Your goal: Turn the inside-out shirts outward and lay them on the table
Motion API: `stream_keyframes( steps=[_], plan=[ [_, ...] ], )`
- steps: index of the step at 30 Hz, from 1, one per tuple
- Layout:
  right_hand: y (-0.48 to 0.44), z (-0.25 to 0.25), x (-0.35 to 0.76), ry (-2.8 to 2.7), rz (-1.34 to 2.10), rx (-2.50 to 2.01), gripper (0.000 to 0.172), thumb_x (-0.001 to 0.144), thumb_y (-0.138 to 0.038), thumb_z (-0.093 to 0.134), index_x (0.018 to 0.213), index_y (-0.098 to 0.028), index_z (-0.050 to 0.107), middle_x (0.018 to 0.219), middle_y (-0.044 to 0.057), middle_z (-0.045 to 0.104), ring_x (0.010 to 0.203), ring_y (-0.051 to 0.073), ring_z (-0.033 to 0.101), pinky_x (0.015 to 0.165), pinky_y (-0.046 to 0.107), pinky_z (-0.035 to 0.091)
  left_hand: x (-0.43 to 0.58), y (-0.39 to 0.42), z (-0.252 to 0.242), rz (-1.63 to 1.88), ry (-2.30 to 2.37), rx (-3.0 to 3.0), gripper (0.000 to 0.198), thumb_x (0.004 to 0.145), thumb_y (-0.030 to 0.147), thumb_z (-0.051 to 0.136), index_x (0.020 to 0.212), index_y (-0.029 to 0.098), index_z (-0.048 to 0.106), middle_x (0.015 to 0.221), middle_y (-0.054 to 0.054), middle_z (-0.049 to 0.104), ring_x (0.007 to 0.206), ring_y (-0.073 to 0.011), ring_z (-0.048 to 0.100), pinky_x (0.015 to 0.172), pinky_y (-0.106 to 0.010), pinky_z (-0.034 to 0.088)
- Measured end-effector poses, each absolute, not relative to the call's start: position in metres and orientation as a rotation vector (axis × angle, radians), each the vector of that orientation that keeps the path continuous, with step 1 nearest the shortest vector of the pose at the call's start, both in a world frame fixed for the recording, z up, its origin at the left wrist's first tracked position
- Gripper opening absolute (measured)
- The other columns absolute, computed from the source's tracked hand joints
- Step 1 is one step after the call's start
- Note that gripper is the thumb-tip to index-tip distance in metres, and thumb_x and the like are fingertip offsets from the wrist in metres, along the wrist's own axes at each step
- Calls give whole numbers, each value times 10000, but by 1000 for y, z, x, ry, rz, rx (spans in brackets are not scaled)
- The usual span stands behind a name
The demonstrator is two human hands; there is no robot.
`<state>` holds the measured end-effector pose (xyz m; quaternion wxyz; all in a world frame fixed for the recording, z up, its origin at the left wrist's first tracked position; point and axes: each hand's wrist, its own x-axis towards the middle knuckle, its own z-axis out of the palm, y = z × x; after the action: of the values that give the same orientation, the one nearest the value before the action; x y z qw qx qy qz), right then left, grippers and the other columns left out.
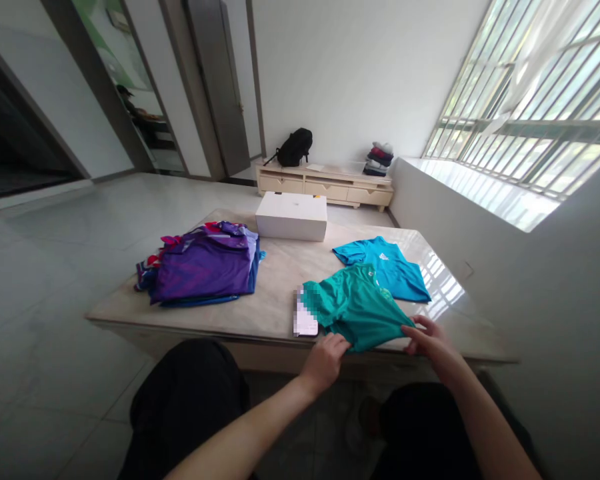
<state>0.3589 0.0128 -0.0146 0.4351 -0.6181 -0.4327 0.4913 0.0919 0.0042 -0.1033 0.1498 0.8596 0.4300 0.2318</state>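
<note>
2 hands in my view, both at the near edge of the pale marble-topped table [280, 293]. The left hand [325, 363] is curled, thumb and fingers pinching the near hem of the teal-green fabric T-shirt [355, 303]. The right hand [427, 343] grips the same hem at its right corner, fingers closed on the cloth.

The teal-green fabric T-shirt lies flat on the table's near right part, its far end overlapping the bright blue fabric T-shirt [387, 267] spread behind it. A small white flat object [305, 323], blurred, sits just beside its left edge.

1 pile of purple and blue garments [205, 267] lies on the table's left side, well apart. 1 white rectangular cardboard box [291, 215] stands at the far edge.
</note>
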Motion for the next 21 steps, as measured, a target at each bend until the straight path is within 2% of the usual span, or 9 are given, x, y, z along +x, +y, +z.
stream_keyframes(
  steps=[2, 4, 6, 7, 9, 12, 16, 21],
  plan=[
    [-8, -8, 365, -1046, 1220, -1394, 640, 671, -532, 885, 1177, -227, 641, 410, -115, 488, 354, 111, 475, 577, 300, 570, 91, -18, -87, 725, 1160, 2437, 341, 878, 21, 530, 1108, 199, 708, 1104, -74, 725, 1031, -230, 661, 924, -346, 551],
    [-31, 0, 371, -1000, 1269, -1265, 820, 710, -496, 874, 1431, -277, 551, 394, -148, 405, 313, 82, 368, 560, 299, 561, 90, -45, -66, 826, 1062, 2323, 336, 835, 30, 580, 1087, 213, 706, 1098, -65, 719, 1032, -220, 655, 930, -327, 540],
    [-53, 7, 377, -933, 1357, -1204, 859, 725, -469, 868, 1494, -326, 514, 413, -135, 419, 305, 81, 371, 519, 284, 543, 88, -70, -44, 919, 957, 2166, 317, 796, 45, 619, 1046, 220, 705, 1074, -67, 717, 1018, -222, 656, 912, -319, 534],
    [-64, 11, 380, -887, 1394, -1196, 804, 712, -468, 878, 1444, -337, 572, 439, -112, 474, 312, 86, 407, 485, 268, 526, 86, -81, -32, 939, 911, 2104, 294, 787, 57, 635, 1020, 223, 705, 1050, -65, 719, 1001, -222, 660, 895, -313, 532],
    [-82, 16, 382, -797, 1441, -1204, 605, 659, -479, 915, 1212, -328, 719, 533, -51, 608, 335, 97, 478, 400, 220, 458, 78, -97, -10, 906, 842, 2046, 241, 788, 84, 660, 974, 230, 705, 986, -50, 725, 947, -208, 675, 853, -285, 527],
    [-94, 22, 378, -728, 1498, -1196, 391, 631, -473, 941, 903, -275, 742, 595, -13, 672, 355, 95, 524, 359, 165, 380, 62, -104, 19, 717, 784, 2022, 170, 863, 142, 672, 983, 252, 721, 920, -15, 729, 851, -172, 690, 782, -238, 515],
    [-68, 32, 371, -793, 1549, -1222, 330, 692, -467, 911, 889, -251, 758, 703, 22, 743, 436, 102, 572, 464, 212, 501, 45, -74, 49, 509, 793, 2122, 142, 983, 255, 622, 1059, 256, 742, 947, -18, 744, 850, -165, 702, 768, -226, 510],
    [36, 81, 397, -1004, 1369, -1337, 413, 575, -431, 961, 909, -242, 808, 934, 97, 807, 589, 182, 681, 553, 309, 608, 58, 34, 107, 546, 829, 2399, 99, 929, 168, 686, 985, 199, 762, 911, -21, 769, 866, -186, 707, 818, -273, 524]
  ],
)
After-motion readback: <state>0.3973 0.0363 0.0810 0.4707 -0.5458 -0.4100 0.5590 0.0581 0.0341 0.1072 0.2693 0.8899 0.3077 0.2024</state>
